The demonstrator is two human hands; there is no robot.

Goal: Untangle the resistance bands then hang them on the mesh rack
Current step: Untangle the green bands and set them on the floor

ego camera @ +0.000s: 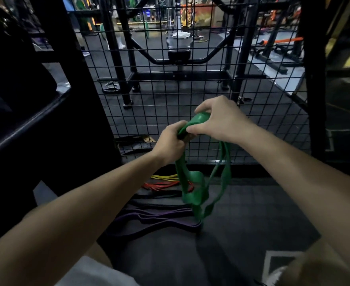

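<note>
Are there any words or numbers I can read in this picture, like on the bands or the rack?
None can be read.
Green band, held in the left hand and right hand: no print shows.
Purple band, red band and yellow band on the floor: no print shows.
Mesh rack: no label.
Background gym gear: too blurred to tell.

Green band [192,198], seemingly purple band [149,220]
</note>
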